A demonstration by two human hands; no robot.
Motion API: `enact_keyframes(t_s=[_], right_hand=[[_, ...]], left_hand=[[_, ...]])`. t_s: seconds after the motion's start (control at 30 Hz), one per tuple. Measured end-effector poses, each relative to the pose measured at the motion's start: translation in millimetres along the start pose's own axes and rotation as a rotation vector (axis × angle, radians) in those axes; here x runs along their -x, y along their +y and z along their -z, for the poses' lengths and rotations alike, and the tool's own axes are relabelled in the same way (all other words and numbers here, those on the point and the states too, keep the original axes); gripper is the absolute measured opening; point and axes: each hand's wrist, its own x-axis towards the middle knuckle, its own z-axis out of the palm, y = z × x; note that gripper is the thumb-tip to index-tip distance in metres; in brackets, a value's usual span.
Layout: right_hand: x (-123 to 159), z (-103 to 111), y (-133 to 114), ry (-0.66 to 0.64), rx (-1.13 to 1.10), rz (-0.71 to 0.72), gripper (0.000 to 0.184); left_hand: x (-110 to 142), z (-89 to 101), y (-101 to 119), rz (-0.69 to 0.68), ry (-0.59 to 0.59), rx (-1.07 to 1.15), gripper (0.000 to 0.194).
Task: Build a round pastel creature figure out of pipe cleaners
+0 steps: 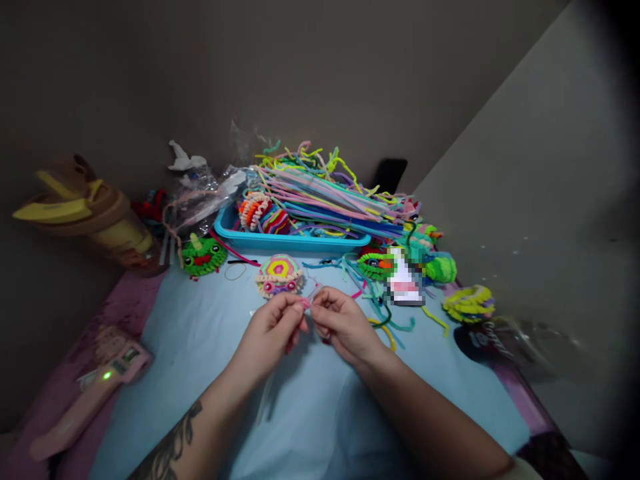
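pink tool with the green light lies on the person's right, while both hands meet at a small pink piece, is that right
Not quite: the head view shows the pink tool with the green light lying on the person's left, not the right. The left hand and right hand do meet at a small pink piece.

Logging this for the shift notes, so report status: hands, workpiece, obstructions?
Left hand and right hand pinching small pink piece. Patterned round craft just beyond. Nothing visibly blocking hands.
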Motion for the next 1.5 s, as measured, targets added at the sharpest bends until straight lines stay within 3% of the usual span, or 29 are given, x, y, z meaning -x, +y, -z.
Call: enact_keyframes(t_s=[0.2,0.37,0.67,0.87,1.1,1.37,1.5], right_hand=[[-1,-1,-9,-0.123,-0.15,-0.083,0.031],[-1,3,-10,-0.121,-0.092,-0.122,0.03],[-3,17,-12,-0.209,0.118,0.018,0.025],[-3,17,-5,-0.236,0.107,0.029,0.025],[-3,15,-7,-0.198,0.103,-0.01,0.026],[-4,16,1,-0.077,0.188,0.049,0.026],[-4,15,-2,-0.009,0.182,0.057,0.029]], left_hand=[[4,2.5,4,0.096,-0.15,0.17,0.024],[6,5.9,8,0.182,-0.262,0.263,0.026],[6,13.8,7,0.285,-0.409,0.298,0.022],[5,12.6,4,0.268,-0.436,0.369,0.024],[5,3.9,4,0.188,-0.301,0.229,0.033],[2,-1.5,-15,-0.151,0.142,-0.255,0.028],[5,-1.9,-16,-0.212,0.194,-0.329,0.028]])
